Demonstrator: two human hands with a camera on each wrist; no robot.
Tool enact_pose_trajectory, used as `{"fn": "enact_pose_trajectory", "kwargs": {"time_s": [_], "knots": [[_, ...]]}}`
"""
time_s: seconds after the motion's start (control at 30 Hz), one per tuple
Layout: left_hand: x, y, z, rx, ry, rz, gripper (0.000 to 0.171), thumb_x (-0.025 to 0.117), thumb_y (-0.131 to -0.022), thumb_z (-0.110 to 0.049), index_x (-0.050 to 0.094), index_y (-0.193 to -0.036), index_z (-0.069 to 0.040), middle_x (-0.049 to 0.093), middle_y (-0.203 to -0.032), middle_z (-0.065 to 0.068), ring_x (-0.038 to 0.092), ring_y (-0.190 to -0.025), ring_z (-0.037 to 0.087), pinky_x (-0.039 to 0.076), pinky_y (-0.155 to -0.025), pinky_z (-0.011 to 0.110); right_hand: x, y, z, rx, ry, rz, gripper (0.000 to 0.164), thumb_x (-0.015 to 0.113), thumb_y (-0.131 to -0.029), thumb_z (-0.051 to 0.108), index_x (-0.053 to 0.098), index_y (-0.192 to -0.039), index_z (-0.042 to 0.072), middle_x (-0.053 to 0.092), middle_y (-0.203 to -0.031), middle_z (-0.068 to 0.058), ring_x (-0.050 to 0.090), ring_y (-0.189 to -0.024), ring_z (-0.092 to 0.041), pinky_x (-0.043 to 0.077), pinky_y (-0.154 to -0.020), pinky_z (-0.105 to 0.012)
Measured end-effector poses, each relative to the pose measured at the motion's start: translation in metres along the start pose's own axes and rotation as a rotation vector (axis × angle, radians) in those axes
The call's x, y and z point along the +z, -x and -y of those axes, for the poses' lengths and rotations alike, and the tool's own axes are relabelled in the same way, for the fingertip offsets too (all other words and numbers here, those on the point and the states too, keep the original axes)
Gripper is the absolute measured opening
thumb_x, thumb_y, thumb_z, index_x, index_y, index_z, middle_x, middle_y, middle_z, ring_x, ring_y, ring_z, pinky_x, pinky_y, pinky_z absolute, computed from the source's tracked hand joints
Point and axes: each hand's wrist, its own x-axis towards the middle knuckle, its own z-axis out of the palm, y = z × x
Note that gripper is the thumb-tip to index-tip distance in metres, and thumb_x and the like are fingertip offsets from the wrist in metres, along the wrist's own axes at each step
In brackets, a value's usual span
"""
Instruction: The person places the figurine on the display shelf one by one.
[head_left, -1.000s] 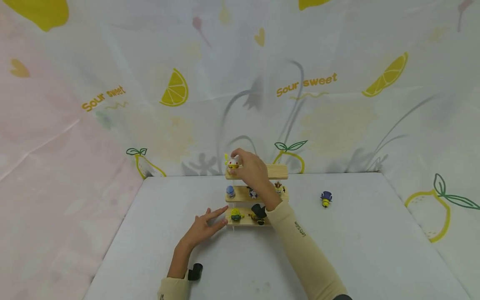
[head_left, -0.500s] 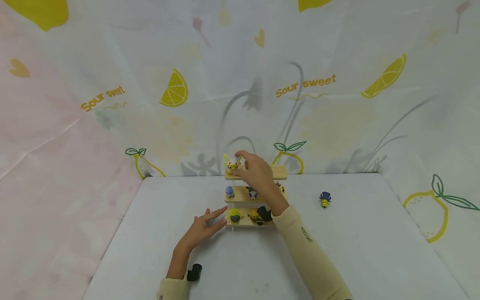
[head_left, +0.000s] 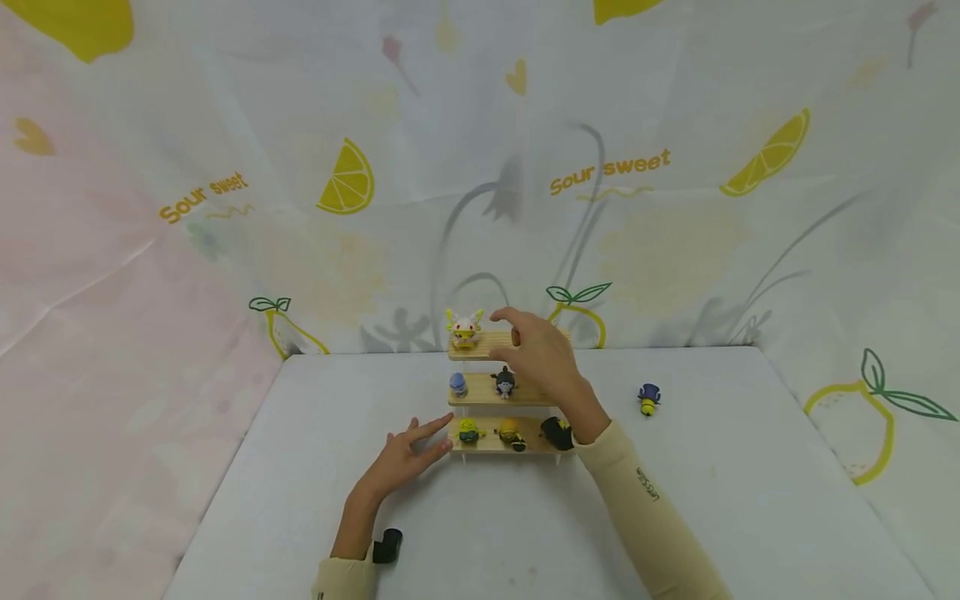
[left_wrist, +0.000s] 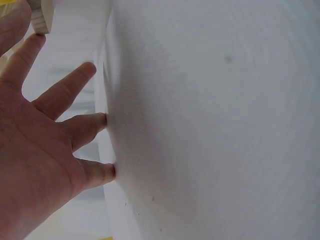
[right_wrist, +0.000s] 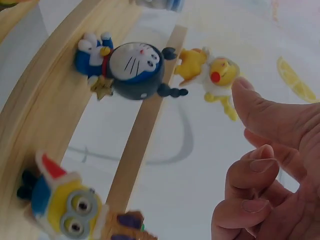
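A small yellow figurine with a white hood [head_left: 464,329] stands at the left end of the top board of a three-tier wooden display stand [head_left: 495,346]. Just right of it is my right hand [head_left: 543,354], thumb and index finger apart with nothing between them. In the right wrist view, a blue-and-white cat figurine [right_wrist: 137,72] and a minion figurine [right_wrist: 70,205] stand on the board below. My left hand [head_left: 408,458] has its fingers spread at the stand's lower left end. One of its fingertips touches the wooden board end [left_wrist: 42,20] in the left wrist view.
On the bottom tier sit a green-yellow figurine [head_left: 468,431], an orange-yellow one [head_left: 512,433] and a black object [head_left: 557,433] partly beside my right wrist. A blue-hatted figurine [head_left: 648,400] lies on the white table [head_left: 712,500] to the right. A lemon-print cloth hangs behind.
My right hand has let go of the white-hooded figurine and drawn away to the right. The figurine stays on the top board. The left hand keeps its place.
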Motion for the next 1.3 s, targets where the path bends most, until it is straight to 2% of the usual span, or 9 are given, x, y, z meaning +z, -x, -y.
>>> {"fn": "enact_pose_trajectory", "kwargs": {"time_s": [0.5,0.87,1.3], "knots": [[0.001,0.001,-0.003,-0.008,-0.001,-0.003,0.052,0.059,-0.085,-0.054,0.051,-0.133,-0.036,0.053,-0.13,0.0,0.021,-0.135,0.039,-0.003,-0.098,0.07,-0.015,0.018,-0.022,0.006,0.033,-0.016,0.048,0.075,-0.08,0.032,0.057,-0.124,0.025,0.048,-0.065,0.003,0.038,-0.045,-0.016,0.026,-0.041,-0.028],[0.001,0.0,-0.001,-0.008,-0.007,-0.011,0.051,0.059,-0.085,-0.053,0.051,-0.133,-0.035,0.054,-0.13,-0.002,0.021,-0.134,0.039,-0.003,-0.097,0.071,-0.023,0.026,-0.037,0.005,0.075,-0.029,0.049,0.075,-0.079,0.033,0.058,-0.125,0.023,0.047,-0.065,0.004,0.038,-0.05,-0.015,0.03,-0.041,-0.028],[0.002,-0.001,-0.001,-0.013,-0.023,-0.013,0.05,0.059,-0.085,-0.053,0.051,-0.132,-0.037,0.054,-0.129,-0.003,0.022,-0.134,0.039,-0.002,-0.098,0.071,-0.031,0.043,-0.058,-0.005,0.063,-0.086,0.048,0.073,-0.08,0.037,0.058,-0.123,0.021,0.047,-0.067,0.003,0.037,-0.047,-0.014,0.03,-0.04,-0.028]]}}
